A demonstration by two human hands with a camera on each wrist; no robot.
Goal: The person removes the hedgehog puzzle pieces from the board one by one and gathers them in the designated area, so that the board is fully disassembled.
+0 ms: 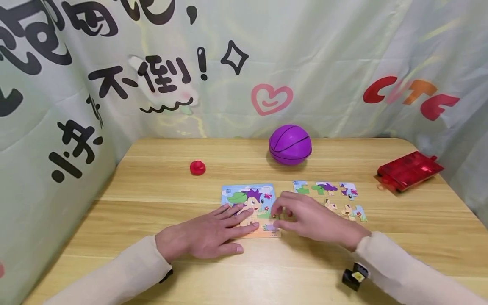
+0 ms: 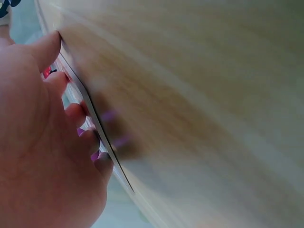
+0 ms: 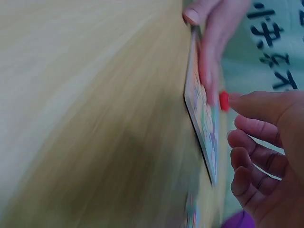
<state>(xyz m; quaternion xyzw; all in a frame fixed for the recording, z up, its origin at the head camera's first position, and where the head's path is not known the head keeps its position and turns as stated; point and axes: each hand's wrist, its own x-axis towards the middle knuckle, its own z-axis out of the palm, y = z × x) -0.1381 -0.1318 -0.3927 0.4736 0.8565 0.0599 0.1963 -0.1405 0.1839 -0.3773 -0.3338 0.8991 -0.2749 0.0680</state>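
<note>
A picture puzzle board [image 1: 248,199] with a purple-haired cartoon figure lies at the middle of the wooden table [image 1: 152,190]. My left hand [image 1: 213,233] rests flat on the board's lower left part, fingers straight; in the left wrist view the left hand [image 2: 38,142] lies against the board's edge [image 2: 95,123]. My right hand [image 1: 305,216] hovers at the board's right edge with curled fingers, fingertips near the lower right corner. In the right wrist view the right hand [image 3: 266,152] shows nothing between thumb and fingers, beside the board [image 3: 202,114]. Several loose puzzle pieces [image 1: 328,188] lie to the right.
A purple ball [image 1: 290,144] sits behind the board, and a small red object [image 1: 197,167] lies back left. A red flat box [image 1: 409,170] rests at the table's right edge. A printed cloth backdrop [image 1: 244,63] surrounds the table on three sides.
</note>
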